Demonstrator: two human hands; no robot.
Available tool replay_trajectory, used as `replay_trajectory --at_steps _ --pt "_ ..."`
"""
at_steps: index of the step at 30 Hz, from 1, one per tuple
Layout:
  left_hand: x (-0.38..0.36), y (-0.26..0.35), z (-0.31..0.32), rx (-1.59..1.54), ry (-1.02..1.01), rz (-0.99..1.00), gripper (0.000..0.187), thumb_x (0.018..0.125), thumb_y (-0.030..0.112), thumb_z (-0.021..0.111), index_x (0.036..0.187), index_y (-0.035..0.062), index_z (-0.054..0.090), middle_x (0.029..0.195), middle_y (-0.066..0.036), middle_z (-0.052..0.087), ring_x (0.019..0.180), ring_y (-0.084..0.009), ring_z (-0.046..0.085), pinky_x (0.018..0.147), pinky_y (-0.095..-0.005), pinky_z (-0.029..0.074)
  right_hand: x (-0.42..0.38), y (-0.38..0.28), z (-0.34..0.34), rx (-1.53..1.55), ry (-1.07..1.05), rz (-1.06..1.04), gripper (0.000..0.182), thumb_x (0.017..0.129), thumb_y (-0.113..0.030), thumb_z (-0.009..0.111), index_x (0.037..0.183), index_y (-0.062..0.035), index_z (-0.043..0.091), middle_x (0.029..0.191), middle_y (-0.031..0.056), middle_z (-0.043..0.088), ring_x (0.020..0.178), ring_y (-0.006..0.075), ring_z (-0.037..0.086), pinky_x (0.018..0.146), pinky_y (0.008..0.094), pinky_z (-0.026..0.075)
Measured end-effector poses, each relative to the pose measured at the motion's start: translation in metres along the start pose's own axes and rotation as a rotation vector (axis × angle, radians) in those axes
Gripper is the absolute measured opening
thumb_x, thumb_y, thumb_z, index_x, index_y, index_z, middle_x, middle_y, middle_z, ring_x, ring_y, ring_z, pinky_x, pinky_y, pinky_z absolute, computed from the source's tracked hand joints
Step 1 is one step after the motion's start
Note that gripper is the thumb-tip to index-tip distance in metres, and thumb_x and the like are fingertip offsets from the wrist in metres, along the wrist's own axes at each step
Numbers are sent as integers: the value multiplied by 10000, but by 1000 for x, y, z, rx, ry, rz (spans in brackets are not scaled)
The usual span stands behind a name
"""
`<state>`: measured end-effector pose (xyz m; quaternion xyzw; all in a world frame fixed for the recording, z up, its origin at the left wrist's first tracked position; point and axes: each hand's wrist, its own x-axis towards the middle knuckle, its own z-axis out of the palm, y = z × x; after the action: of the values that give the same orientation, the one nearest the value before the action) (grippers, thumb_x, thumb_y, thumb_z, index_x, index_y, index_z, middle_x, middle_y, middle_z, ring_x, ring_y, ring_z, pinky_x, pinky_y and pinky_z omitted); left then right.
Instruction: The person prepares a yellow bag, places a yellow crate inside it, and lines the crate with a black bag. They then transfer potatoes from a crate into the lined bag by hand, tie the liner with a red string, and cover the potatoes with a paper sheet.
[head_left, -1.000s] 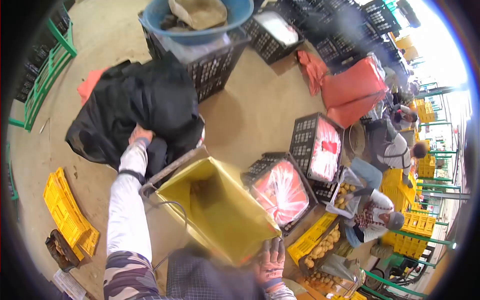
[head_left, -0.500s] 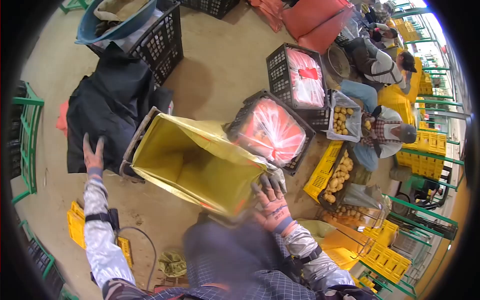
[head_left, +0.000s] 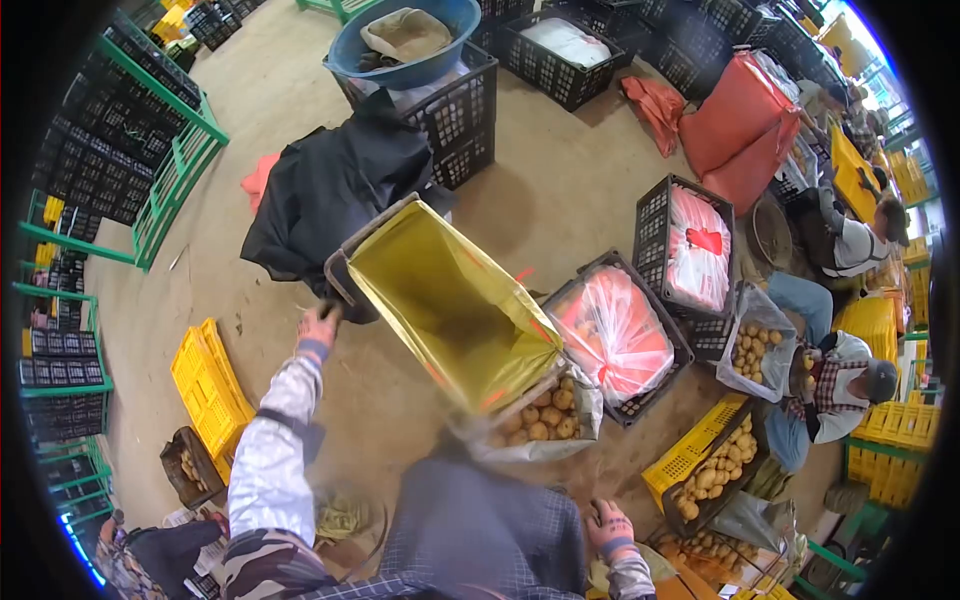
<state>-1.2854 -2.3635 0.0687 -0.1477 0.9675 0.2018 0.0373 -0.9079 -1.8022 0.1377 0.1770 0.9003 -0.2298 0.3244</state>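
Observation:
A crate lined with a yellow bag [head_left: 455,300] stands in front of me, its mouth wide and the inside in view. My left hand [head_left: 320,328], in a glove with dark fingertips, is just below the crate's left corner, near the edge of a black sheet [head_left: 345,185]. Its fingers are blurred against the dark edge. My right hand [head_left: 608,530], gloved too, is low by my right side, fingers apart and slightly bent, away from the crate. Close to the lined crate's near right side, potatoes [head_left: 540,418] lie in a container with a pale liner.
Right of the lined crate sits a black crate with a tied red-and-clear bag [head_left: 612,330]. A second bagged crate [head_left: 697,250] stands behind it. A seated person [head_left: 845,385] is beside a crate of potatoes [head_left: 755,352]. Yellow crates [head_left: 212,390] lie at left; a blue basin [head_left: 405,45] tops black crates.
My right hand has left the lined crate's rim and dropped to my side. My left hand has moved from over the black sheet to below the crate's corner. The view has shifted left.

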Motion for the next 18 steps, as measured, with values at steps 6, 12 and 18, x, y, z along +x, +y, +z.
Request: replay_trajectory --at_steps 6,12,18 --pt "149 31 9 -515 252 -287 592 782 397 757 1207 12 609 1235 -204 602 1116 -288 581 955 -360 448 -68 102 34 72 -55 324 343 843 -296 608 1065 -45 681 1014 155 702 904 276 686 783 375 532" --pt "160 87 -52 297 -117 80 571 813 483 620 1228 91 625 1258 -144 609 1202 -300 549 1016 -380 421 -100 128 95 -201 -264 159 429 900 -243 556 1318 -160 514 1332 158 514 1183 362 531 981 454 462" --pt "231 40 -88 479 -404 648 445 970 363 500 1241 26 605 1269 -168 590 1207 -309 522 1053 -371 380 -38 -28 27 383 -114 332 435 912 -357 491 1253 -97 556 1307 172 545 1224 343 502 1018 433 416"
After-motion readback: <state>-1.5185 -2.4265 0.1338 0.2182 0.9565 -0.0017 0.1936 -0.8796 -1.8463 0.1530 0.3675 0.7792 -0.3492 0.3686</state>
